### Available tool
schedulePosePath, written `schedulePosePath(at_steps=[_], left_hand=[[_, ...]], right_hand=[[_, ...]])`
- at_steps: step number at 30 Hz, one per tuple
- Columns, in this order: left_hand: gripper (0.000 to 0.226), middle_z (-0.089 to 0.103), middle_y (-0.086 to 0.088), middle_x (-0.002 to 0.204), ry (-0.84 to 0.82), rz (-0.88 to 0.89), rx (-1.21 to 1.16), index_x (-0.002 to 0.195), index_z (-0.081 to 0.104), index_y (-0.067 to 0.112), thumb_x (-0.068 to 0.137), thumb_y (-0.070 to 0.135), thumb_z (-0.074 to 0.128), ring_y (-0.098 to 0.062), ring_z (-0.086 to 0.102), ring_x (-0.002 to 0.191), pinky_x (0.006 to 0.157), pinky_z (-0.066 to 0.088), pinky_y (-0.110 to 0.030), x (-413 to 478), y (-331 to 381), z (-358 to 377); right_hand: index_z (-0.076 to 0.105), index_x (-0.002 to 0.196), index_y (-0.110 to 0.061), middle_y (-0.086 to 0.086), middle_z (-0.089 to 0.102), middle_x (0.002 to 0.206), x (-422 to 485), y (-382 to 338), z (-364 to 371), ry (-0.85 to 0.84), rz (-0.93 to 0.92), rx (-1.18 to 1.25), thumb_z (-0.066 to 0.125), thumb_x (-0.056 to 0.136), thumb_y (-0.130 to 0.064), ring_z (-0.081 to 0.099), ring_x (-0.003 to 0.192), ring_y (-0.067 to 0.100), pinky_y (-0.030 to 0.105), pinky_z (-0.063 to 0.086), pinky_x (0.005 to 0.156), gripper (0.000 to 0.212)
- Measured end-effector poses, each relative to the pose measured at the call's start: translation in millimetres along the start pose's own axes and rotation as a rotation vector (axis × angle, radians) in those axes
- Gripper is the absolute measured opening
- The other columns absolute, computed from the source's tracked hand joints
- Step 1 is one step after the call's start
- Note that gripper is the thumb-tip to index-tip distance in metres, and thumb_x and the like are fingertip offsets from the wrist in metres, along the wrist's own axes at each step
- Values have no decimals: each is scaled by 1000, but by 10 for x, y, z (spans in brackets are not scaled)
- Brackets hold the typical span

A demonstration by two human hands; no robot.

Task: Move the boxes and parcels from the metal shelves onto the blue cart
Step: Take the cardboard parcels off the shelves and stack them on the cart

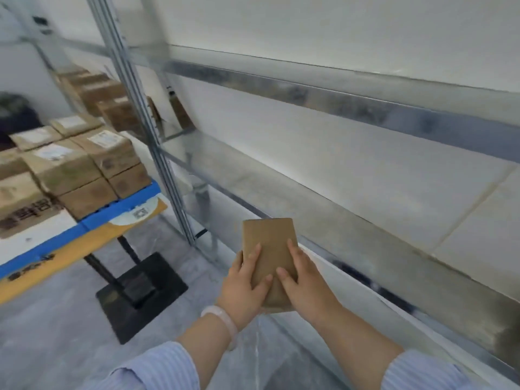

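I hold a small flat brown cardboard box (268, 240) in front of me with both hands. My left hand (245, 285) grips its left side and my right hand (302, 285) presses on its right side. The box hovers over the floor, just in front of the metal shelf (309, 192). The shelf's boards beside my hands are bare. The blue cart (118, 209) stands at the left, loaded with several brown cardboard boxes (64, 167) bearing white labels.
A shelf upright (157, 153) stands between cart and shelf bay. More brown boxes (98, 94) sit on a farther shelf at the back left. A black base plate (138, 294) with a post lies on the grey floor under the cart's edge.
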State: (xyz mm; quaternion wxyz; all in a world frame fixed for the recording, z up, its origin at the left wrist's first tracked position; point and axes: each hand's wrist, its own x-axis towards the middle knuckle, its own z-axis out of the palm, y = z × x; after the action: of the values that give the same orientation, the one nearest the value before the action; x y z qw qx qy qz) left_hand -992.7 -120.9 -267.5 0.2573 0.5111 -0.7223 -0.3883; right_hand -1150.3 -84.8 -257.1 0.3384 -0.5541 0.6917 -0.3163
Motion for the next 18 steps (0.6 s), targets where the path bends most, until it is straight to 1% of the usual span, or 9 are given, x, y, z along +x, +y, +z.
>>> schedulePosePath(at_steps=[3, 5, 8, 11, 14, 16, 18], left_hand=[[62, 11, 1, 158, 104, -48, -27, 141, 15, 52, 94, 40, 53, -17, 28, 138, 111, 31, -33, -163, -225, -476], [63, 9, 1, 159, 177, -75, -33, 143, 14, 51, 94, 41, 53, -18, 24, 140, 113, 28, -37, -236, -388, -799], [65, 8, 4, 159, 268, -111, -31, 145, 13, 50, 93, 44, 52, -20, 23, 140, 113, 29, -41, -357, -695, -1323], [65, 6, 7, 159, 353, -179, -25, 145, 14, 52, 93, 46, 52, -21, 24, 140, 113, 29, -42, -515, -1084, -1915], [64, 9, 8, 158, 449, -226, -7, 144, 14, 54, 92, 47, 51, -19, 25, 139, 112, 30, -42, -682, -1464, -2521], [63, 14, 8, 157, 511, -235, -15, 143, 16, 54, 91, 47, 52, -16, 26, 137, 111, 32, -40, -771, -1677, -2904], [62, 16, 9, 155, 562, -245, -28, 143, 20, 53, 91, 45, 54, -14, 29, 134, 110, 34, -38, -855, -1869, -3256]], right_hand=[[6, 152, -42, -8, 18, 158, 136, -421, 358, -67, -96, -43, 45, 97, -46, 22, 142, 8, 33, 26, 114, 67], [8, 152, -41, -7, 19, 158, 232, -707, 612, -102, -156, -61, 46, 97, -45, 23, 141, 8, 31, 25, 114, 67], [11, 152, -39, -6, 21, 157, 365, -1145, 1086, -155, -245, -58, 47, 97, -42, 25, 140, 9, 27, 23, 113, 66], [9, 152, -39, -7, 19, 158, 464, -1605, 1687, -218, -316, -91, 46, 97, -44, 22, 141, 9, 27, 22, 113, 67], [5, 151, -43, -11, 16, 158, 559, -2086, 2295, -280, -378, -100, 45, 96, -49, 24, 138, 7, 28, 26, 109, 68], [7, 151, -42, -12, 18, 157, 633, -2404, 2667, -306, -433, -100, 46, 96, -49, 25, 133, 3, 26, 27, 105, 68], [7, 151, -43, -11, 20, 156, 683, -2688, 3016, -324, -460, -100, 46, 95, -49, 25, 135, 6, 29, 27, 106, 68]])
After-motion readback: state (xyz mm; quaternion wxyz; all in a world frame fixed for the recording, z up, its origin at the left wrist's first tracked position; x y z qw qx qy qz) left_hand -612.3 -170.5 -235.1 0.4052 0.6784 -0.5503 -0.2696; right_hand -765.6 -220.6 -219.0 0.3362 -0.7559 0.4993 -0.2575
